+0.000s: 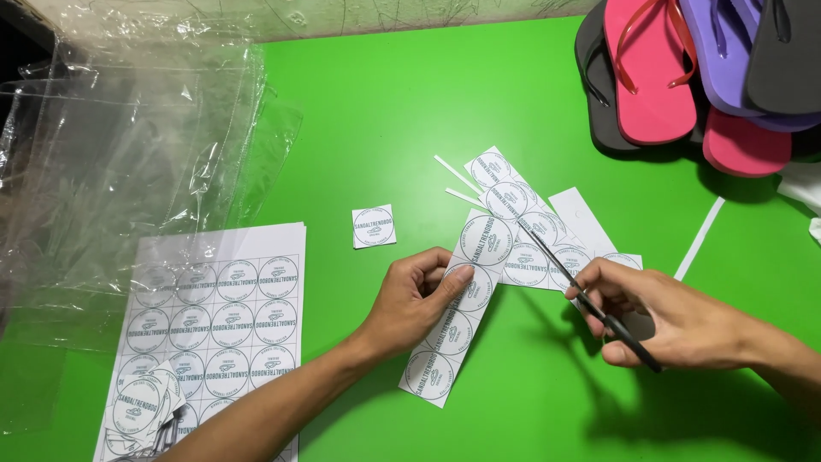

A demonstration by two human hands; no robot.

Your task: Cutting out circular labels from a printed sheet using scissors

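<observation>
I see the left hand [419, 295] pinching a paper label strip [457, 312] on the green table [385, 120]. Right hand [663, 321] grips scissors [581, 295], blades at the strip's upper end. A single cut label [374, 227] lies just beyond; printed sheet [214, 325] at left.

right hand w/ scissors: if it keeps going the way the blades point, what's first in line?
The right hand aims the scissors up-left. Their tips already sit at the label strip held by the left hand, so that strip comes first; beyond it, the other cut strips.
</observation>
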